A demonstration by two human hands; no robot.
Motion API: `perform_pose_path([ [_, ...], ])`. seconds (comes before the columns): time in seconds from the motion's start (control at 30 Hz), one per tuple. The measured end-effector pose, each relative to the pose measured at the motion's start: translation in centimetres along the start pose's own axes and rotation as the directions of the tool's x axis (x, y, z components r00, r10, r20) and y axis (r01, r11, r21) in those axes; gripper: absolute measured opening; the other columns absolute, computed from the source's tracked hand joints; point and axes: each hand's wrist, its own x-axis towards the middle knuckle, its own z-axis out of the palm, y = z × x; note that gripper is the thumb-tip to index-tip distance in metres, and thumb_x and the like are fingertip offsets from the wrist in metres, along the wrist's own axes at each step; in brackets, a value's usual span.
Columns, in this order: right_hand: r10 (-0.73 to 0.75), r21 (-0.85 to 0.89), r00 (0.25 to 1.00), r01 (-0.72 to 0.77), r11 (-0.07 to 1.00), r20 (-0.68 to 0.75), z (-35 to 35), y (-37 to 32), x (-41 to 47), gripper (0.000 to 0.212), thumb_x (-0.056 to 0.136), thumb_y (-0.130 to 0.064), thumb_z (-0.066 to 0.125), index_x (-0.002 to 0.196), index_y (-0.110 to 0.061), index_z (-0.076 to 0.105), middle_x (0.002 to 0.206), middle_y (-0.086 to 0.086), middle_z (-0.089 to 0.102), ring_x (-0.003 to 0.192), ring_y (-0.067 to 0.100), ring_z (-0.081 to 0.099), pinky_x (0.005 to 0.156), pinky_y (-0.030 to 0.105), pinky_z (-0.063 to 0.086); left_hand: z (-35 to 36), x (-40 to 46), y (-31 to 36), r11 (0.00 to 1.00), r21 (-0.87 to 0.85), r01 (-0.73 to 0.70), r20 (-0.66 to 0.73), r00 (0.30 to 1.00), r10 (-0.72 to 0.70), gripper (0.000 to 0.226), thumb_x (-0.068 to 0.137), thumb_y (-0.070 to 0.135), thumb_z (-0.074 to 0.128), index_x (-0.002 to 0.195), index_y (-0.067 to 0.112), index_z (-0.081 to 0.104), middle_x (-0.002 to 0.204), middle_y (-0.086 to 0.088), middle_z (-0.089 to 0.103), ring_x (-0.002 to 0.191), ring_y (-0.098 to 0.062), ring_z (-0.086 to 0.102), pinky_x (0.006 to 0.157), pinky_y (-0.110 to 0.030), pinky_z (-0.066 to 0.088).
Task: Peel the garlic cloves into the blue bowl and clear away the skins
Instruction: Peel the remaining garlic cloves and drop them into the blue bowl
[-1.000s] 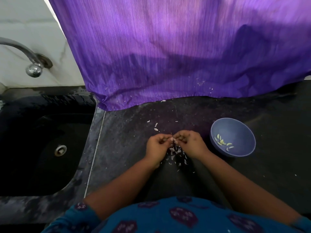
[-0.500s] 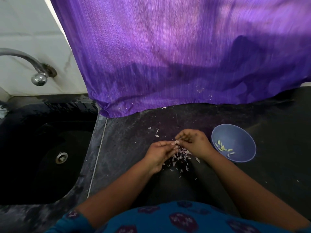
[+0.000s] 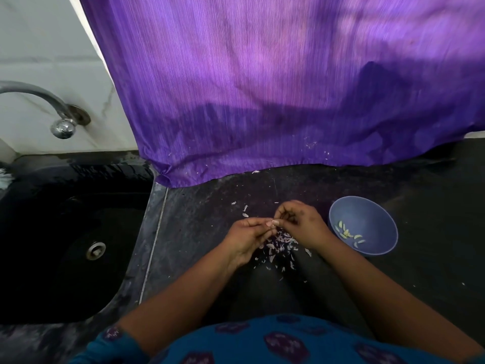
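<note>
Head view: dark counter (image 3: 199,232), sink (image 3: 65,245) edge to the left, purple cloth (image 3: 262,101) hem behind, blue bowl (image 3: 378,243) with peeled cloves (image 3: 349,233) just right. Left hand (image 3: 246,239) and right hand (image 3: 301,224) meet fingertip to fingertip, both pinching a garlic clove (image 3: 273,223) over the skins (image 3: 279,245).

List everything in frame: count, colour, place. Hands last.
bowl: one, blue, on the counter right of the hands
peeled cloves: several, pale yellow-green, inside the bowl
clove: one, pale, pinched between both hands' fingertips
skins: a loose pile plus stray bits, whitish, on the counter under the hands
counter: one, dark, right of the sink
sink: one, black, far left, metal drain in its floor
tap: one, silver, above the sink
cloth: one, purple, hanging behind the counter
wall: white, upper left
left hand: one, pinching the clove
right hand: one, pinching the clove
</note>
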Motion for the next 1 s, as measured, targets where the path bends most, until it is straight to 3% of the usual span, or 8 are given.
perform_pose_path([
  [0.2, 0.001, -0.048, 1.0, 0.0, 0.999, 0.024, -0.2, -0.2, 0.1, 0.015, 0.085, -0.011, 0.07, 0.081, -0.022, 0.06, 0.085, -0.007, 0.056, 0.075, 0.004, 0.057, 0.067, 0.009, 0.043, 0.4, -0.3, 0.3, 0.997, -0.073, 0.017, 0.006, 1.0, -0.016, 0.013, 0.088, -0.008, 0.057, 0.097, -0.006, 0.066, 0.079, -0.012, 0.073, 0.069, -0.011, 0.071, 0.063, -0.014, 0.055],
  [0.4, -0.086, -0.102, 0.995, 0.08, 0.991, -0.048, -0.1, -0.5, -0.1, 0.024, 0.082, -0.002, 0.069, 0.081, -0.022, 0.056, 0.083, -0.014, 0.049, 0.073, -0.001, 0.052, 0.065, 0.005, 0.039, 1.2, -0.6, 0.2, 0.993, -0.119, -0.009, -0.02, 1.0, 0.007, 0.013, 0.087, -0.007, 0.058, 0.097, -0.006, 0.066, 0.078, -0.011, 0.073, 0.067, -0.01, 0.07, 0.065, -0.014, 0.056],
  [0.67, -0.138, -0.117, 0.969, 0.116, 0.986, -0.206, 0.7, -0.6, -1.0, 0.016, 0.081, 0.003, 0.068, 0.083, -0.011, 0.061, 0.083, -0.008, 0.052, 0.075, 0.002, 0.054, 0.063, 0.009, 0.041, 2.5, -1.0, -0.3, 0.988, -0.132, -0.083, -0.123, 0.99, 0.067, 0.009, 0.088, -0.007, 0.059, 0.09, -0.003, 0.067, 0.074, -0.008, 0.072, 0.066, -0.009, 0.07, 0.062, -0.013, 0.054],
  [0.83, -0.115, -0.12, 0.946, 0.081, 0.989, -0.302, 1.3, -1.2, -1.6, 0.016, 0.08, 0.005, 0.066, 0.084, -0.009, 0.06, 0.085, -0.002, 0.054, 0.076, 0.008, 0.054, 0.065, 0.019, 0.046, 3.3, -1.1, -0.7, 0.982, -0.126, -0.143, -0.161, 0.979, 0.122, 0.01, 0.089, -0.006, 0.058, 0.089, -0.001, 0.066, 0.067, -0.004, 0.071, 0.061, -0.005, 0.065, 0.063, -0.012, 0.054],
  [0.93, 0.042, -0.017, 0.94, -0.05, 0.999, -0.34, 1.6, -1.4, -1.8, 0.015, 0.084, -0.004, 0.068, 0.083, -0.017, 0.061, 0.085, -0.005, 0.059, 0.076, 0.002, 0.058, 0.068, 0.013, 0.046, 3.4, -1.1, -0.9, 0.975, -0.071, -0.21, -0.181, 0.964, 0.195, 0.008, 0.089, -0.005, 0.06, 0.093, -0.003, 0.067, 0.071, -0.004, 0.071, 0.064, -0.006, 0.065, 0.068, -0.014, 0.055],
  [1.0, 0.252, 0.159, 0.912, -0.21, 0.965, -0.324, 1.7, -1.4, -1.5, 0.01, 0.084, -0.015, 0.072, 0.082, -0.021, 0.064, 0.081, -0.006, 0.067, 0.075, 0.006, 0.065, 0.072, 0.022, 0.053, 3.4, -1.1, -1.1, 0.956, 0.012, -0.292, -0.187, 0.939, 0.289, 0.008, 0.088, -0.004, 0.062, 0.094, -0.002, 0.068, 0.074, -0.004, 0.071, 0.066, -0.005, 0.065, 0.069, -0.016, 0.055],
])
